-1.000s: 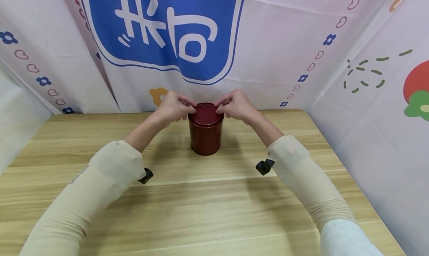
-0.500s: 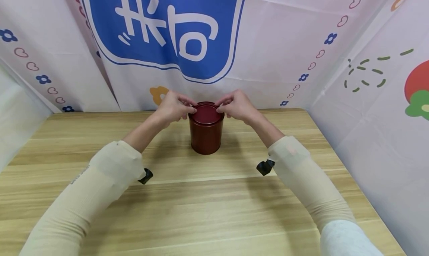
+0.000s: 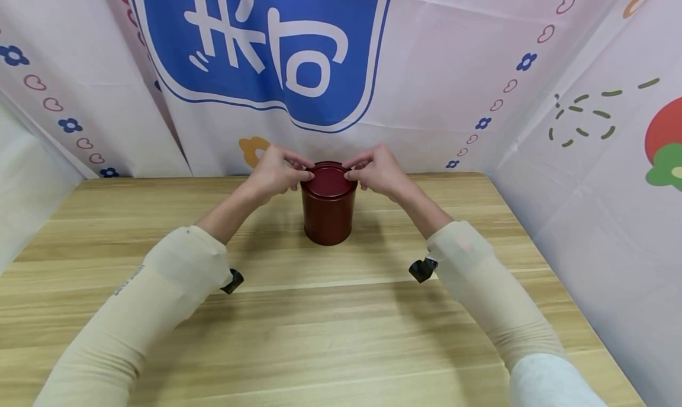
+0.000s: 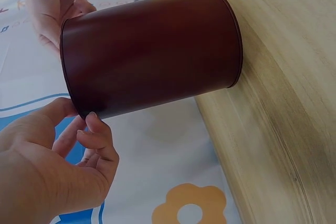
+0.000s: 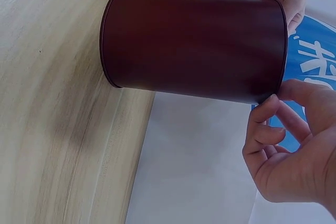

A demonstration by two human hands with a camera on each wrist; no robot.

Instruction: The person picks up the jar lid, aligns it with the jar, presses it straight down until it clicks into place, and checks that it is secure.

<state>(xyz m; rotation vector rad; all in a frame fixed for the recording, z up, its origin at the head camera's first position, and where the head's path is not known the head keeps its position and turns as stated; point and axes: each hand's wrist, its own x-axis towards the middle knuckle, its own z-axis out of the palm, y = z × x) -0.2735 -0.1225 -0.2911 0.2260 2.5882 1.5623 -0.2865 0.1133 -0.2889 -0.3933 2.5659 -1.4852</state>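
Note:
A dark red tin canister (image 3: 328, 220) stands upright on the wooden table (image 3: 330, 336), close to its back edge. Its round top (image 3: 330, 180) faces up, a smooth red disc inside a raised rim. My left hand (image 3: 275, 171) pinches this rim on the left, thumb on top and fingers at the edge. From the right, my right hand (image 3: 376, 171) pinches the rim in the same manner. In the left wrist view the bare side of the tin (image 4: 152, 53) lies before the curled left fingers (image 4: 100, 140). The right wrist view shows the right fingers (image 5: 265, 129) at the upper edge.
Directly behind the tin hangs a white cloth (image 3: 421, 99) with a blue printed sign (image 3: 319, 111). Another printed cloth (image 3: 602, 217) runs along the table's right side. A black wrist device (image 3: 423, 269) sticks out from the right sleeve, and a similar device (image 3: 232, 281) from the left.
Both hands keep their hold on the rim and the tin stays in place. The right forearm has dipped very slightly; the head view has shifted a little.

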